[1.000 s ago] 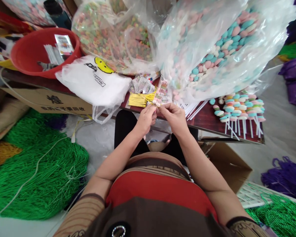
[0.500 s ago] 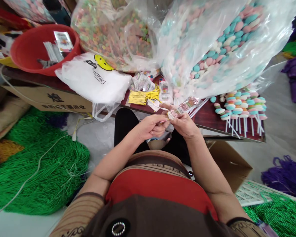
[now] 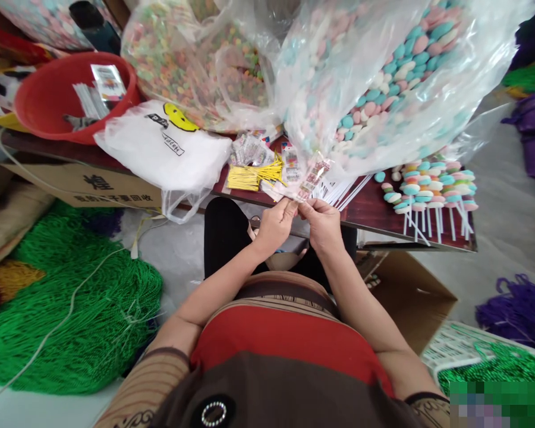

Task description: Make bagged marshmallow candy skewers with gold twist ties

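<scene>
My left hand (image 3: 274,224) and my right hand (image 3: 323,223) meet at the near edge of a dark red table (image 3: 374,211), fingers pinched together. Between them they hold a small clear printed wrapper with a candy stick in it (image 3: 312,176), tilted up and to the right. Just beyond lie a bundle of yellow twist ties (image 3: 253,176) and more small wrappers (image 3: 249,150). Bare white sticks (image 3: 343,191) lie right of my hands.
Large clear bags of pastel candies (image 3: 374,77) and of small coloured candies (image 3: 191,59) fill the table's back. Finished candy skewers (image 3: 428,190) lie at right. A white smiley bag (image 3: 164,148) and a red basin (image 3: 66,98) sit at left. Green beads (image 3: 71,297) cover the floor; a cardboard box (image 3: 410,297) stands by my right arm.
My hands dropped toward me with the wrapper lying flatter to the right, then rose again to the table edge; the wrapper now tilts up.
</scene>
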A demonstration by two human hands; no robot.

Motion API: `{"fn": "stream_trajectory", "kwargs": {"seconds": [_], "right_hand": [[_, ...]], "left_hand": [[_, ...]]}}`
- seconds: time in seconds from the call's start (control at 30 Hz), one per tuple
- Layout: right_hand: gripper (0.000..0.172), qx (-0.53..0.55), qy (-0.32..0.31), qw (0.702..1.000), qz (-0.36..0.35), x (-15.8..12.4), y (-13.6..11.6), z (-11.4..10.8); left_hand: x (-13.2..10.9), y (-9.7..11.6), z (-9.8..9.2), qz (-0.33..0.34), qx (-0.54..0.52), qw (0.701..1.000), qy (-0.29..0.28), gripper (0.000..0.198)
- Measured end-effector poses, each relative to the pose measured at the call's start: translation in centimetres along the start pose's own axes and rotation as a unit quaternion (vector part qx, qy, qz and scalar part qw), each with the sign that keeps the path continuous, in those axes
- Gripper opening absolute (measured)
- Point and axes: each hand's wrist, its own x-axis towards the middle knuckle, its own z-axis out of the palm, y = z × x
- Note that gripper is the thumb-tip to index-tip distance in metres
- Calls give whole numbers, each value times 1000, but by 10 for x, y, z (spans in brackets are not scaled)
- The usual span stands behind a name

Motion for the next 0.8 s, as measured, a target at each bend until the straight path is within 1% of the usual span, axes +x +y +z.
{"fn": "stream_trajectory", "kwargs": {"seconds": [0.07, 0.1, 0.13, 0.2, 0.27, 0.33, 0.37, 0.43, 0.5, 0.53, 0.57, 0.6, 0.63, 0.67, 0.73, 0.8], "right_hand": [[27, -18, 1, 1000, -19, -2, -4, 2], [27, -20, -3, 1000, -23, -2, -6, 3], [27, -17, -9, 1000, -23, -2, -9, 3], [28, -14, -29, 999, -16, -1, -15, 3], [30, -28, -50, 998, -12, 0, -21, 2], [30, -53, -65, 996, -16, -2, -26, 1], [29, -66, -68, 995, -19, -3, -27, 1], [27, -89, -68, 993, -26, -6, -28, 2], [25, -106, -65, 992, -34, -8, -28, 3], [25, -110, -60, 991, -38, -8, -29, 3], [26, -110, -53, 992, -41, -8, -30, 3], [27, -105, -45, 993, -42, -7, -31, 3], [28, -94, -35, 994, -42, -5, -34, 3], [29, -77, -25, 996, -42, -4, -37, 2], [29, -42, -18, 998, -42, -3, -46, 0], [26, -27, -24, 998, -54, -6, -54, -2]], "left_hand": [[2, -1, -4, 70, 67, 995, 24, 31], [3, -1, -6, 88, 82, 993, 21, 32], [4, -1, -8, 87, 82, 993, 7, 33], [6, -2, -12, 72, 69, 994, -48, 33], [8, 0, -14, 73, 55, 992, -90, 27], [11, 7, -13, 77, 25, 991, -106, 17], [12, 12, -12, 72, -2, 991, -111, 17], [13, 28, -10, 53, -75, 988, -122, 20], [10, 47, -10, 47, -143, 981, -122, 14], [6, 57, -11, 49, -165, 978, -117, 22], [0, 65, -13, 53, -171, 974, -138, 36], [-6, 72, -16, 50, -153, 975, -152, 50], [-13, 77, -19, 29, -112, 978, -173, 60], [-19, 78, -23, 18, -72, 980, -183, 63], [-26, 75, -27, 7, 1, 976, -217, 64], [-25, 65, -28, -5, 30, 972, -234, 65]]}}
